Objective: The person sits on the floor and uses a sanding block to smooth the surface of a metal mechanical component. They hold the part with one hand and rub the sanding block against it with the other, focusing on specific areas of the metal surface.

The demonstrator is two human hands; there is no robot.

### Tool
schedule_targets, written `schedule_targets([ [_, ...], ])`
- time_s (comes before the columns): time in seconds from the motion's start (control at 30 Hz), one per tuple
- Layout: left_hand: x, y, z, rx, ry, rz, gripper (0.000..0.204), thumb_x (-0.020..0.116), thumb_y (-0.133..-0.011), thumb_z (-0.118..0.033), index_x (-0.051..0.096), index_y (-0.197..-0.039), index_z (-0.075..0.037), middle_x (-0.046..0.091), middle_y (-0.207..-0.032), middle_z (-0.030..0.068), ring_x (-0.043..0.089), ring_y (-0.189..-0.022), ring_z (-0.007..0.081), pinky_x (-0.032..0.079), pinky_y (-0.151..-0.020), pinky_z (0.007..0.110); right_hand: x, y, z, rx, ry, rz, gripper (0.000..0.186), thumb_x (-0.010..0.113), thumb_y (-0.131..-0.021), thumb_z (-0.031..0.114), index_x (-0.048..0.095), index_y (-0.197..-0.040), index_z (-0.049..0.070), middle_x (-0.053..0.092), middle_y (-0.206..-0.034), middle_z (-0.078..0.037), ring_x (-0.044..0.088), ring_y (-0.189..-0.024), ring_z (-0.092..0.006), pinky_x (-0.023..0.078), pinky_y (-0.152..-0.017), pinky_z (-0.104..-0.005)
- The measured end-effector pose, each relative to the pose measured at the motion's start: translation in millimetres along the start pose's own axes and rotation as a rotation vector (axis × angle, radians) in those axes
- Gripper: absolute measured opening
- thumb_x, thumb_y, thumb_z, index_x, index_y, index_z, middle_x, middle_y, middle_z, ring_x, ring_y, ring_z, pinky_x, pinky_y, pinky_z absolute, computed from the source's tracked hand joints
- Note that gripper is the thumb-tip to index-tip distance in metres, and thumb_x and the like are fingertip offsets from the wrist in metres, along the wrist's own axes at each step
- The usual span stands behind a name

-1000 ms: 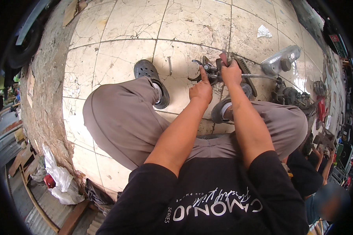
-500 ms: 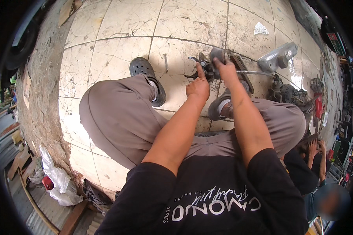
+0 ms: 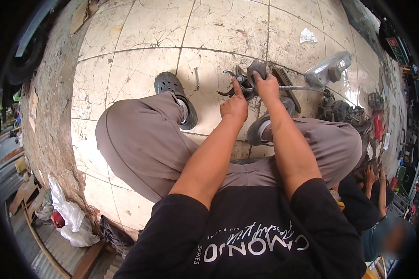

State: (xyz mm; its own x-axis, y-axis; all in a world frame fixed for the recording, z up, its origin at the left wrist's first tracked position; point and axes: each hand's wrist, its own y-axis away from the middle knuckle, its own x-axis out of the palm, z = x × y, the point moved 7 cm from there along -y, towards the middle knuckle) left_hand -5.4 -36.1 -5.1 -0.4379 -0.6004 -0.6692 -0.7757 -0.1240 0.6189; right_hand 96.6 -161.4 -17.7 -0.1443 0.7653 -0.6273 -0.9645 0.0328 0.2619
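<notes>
Small metal tool on tiled floor. Left hand: index finger on dark claw-ended metal part, ahead of shoes; other fingers curled, cannot tell if grip closes on it. Sheet, reddish side showing a second ago, now shows grey: apparently turned for fresh face. Right hand pinches it beside part. Brush, silver cover farther right.

A: Which colours are recorded for the claw-ended part?
B: Black and dull grey are noted; dark grey is read on the flat pad.
A: Around it?
B: Cream is logged for the floor tiles, webbed with dark cracks; plain taupe for the trousers; black with white lettering for the shirt; silver-grey for the metal cover.
</notes>
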Motion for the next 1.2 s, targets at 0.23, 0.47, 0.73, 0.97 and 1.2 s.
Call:
schedule_targets([
  [0.23,3,-4,6,-0.022,0.006,-0.002,0.103,0.058,-0.082,-0.01,-0.023,-0.145,0.001,0.066,-0.108,0.0234,0.068,-0.093,0.0345,0.052,-0.084,0.042,5,19,10,0.017,0.245,0.076,0.056,0.072,-0.079,0.042,0.064,-0.107,-0.006,0.068,-0.098,-0.026,0.066,-0.094,-0.0392,0.05,-0.082,-0.0406],
  [0.47,1,-1,3,-0.009,0.02,0.024,0.104,0.058,-0.082,-0.01,-0.023,-0.146,0.0,0.067,-0.106,0.023,0.068,-0.093,0.0343,0.052,-0.084,0.042,5,10,4,-0.068,0.067,0.053,0.051,0.073,-0.079,0.035,0.062,-0.108,-0.006,0.065,-0.103,-0.03,0.063,-0.102,-0.0398,0.049,-0.086,-0.0427],
  [0.73,1,-2,4,0.003,0.012,0.002,0.097,0.054,-0.083,-0.007,-0.019,-0.147,0.001,0.067,-0.107,0.0237,0.068,-0.093,0.0347,0.052,-0.084,0.043,17,6,1,-0.027,0.014,0.109,0.045,0.072,-0.079,0.029,0.063,-0.109,-0.004,0.066,-0.105,-0.028,0.063,-0.101,-0.0408,0.049,-0.086,-0.0426],
  [0.97,0,2,1,0.022,0.015,0.011,0.096,0.053,-0.084,-0.008,-0.019,-0.147,0.003,0.067,-0.107,0.0243,0.068,-0.093,0.0357,0.052,-0.084,0.044,13,1,17,-0.037,0.129,0.014,0.046,0.073,-0.08,0.028,0.063,-0.109,-0.005,0.067,-0.103,-0.026,0.065,-0.101,-0.0377,0.049,-0.085,-0.0412],
  [1.2,3,-3,7,0.018,0.004,-0.004,0.099,0.056,-0.084,-0.009,-0.021,-0.146,0.002,0.067,-0.106,0.0245,0.068,-0.092,0.0365,0.052,-0.084,0.045,13,3,21,-0.032,0.104,0.157,0.047,0.07,-0.082,0.03,0.062,-0.111,-0.006,0.066,-0.105,-0.028,0.063,-0.103,-0.0402,0.049,-0.087,-0.0415],
])
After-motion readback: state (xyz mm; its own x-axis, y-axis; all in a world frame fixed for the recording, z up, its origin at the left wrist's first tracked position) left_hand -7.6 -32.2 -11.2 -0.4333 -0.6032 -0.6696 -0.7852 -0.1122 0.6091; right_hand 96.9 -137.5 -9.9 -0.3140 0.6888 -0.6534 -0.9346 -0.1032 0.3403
